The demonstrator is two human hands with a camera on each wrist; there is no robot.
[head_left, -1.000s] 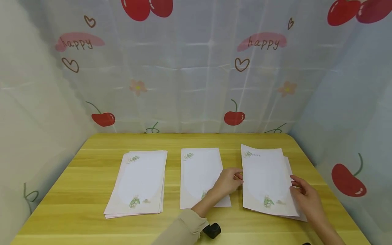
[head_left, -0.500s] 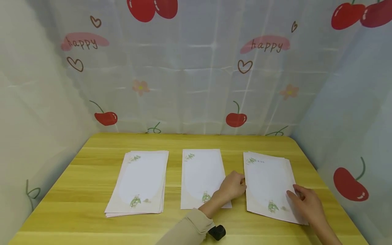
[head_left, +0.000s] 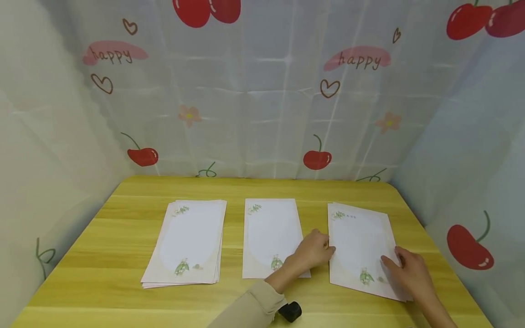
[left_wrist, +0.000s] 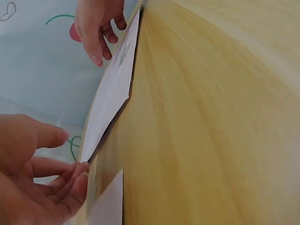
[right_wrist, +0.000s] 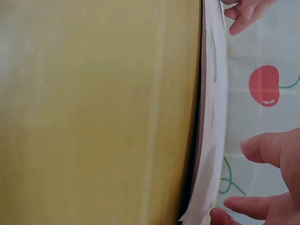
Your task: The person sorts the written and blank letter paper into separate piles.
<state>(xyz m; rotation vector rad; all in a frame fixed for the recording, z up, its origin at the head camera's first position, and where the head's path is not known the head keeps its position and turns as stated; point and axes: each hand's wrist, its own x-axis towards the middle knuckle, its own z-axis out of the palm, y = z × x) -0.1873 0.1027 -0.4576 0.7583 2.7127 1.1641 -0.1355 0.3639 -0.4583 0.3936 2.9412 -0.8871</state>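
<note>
On the right of the table lie sheets of decorated paper point(head_left: 361, 246), with pale pink borders, green leaf prints and a small line of lettering. Their edges nearly coincide, though a lower sheet peeks out at the top and lower right. My left hand point(head_left: 313, 250) touches their left edge with bent fingertips; its thumb stands apart in the left wrist view. At the right edge is my right hand point(head_left: 412, 273), its thumb over the paper and fingers beside the edge. Thumb and fingers are spread apart in the right wrist view point(right_wrist: 269, 178).
A similar sheet point(head_left: 270, 232) lies mid-table, partly under my left forearm. Farther left is a slightly uneven stack of matching paper point(head_left: 190, 241). A black object point(head_left: 291, 311) sits by the left sleeve. A cherry-printed curtain point(head_left: 254, 105) hangs behind the wooden table point(head_left: 110, 255).
The right-hand top sheet, raised and offset a second ago, has come down and right, nearly covering the one beneath. My right thumb has moved over the paper; the left hand stays at the left edge.
</note>
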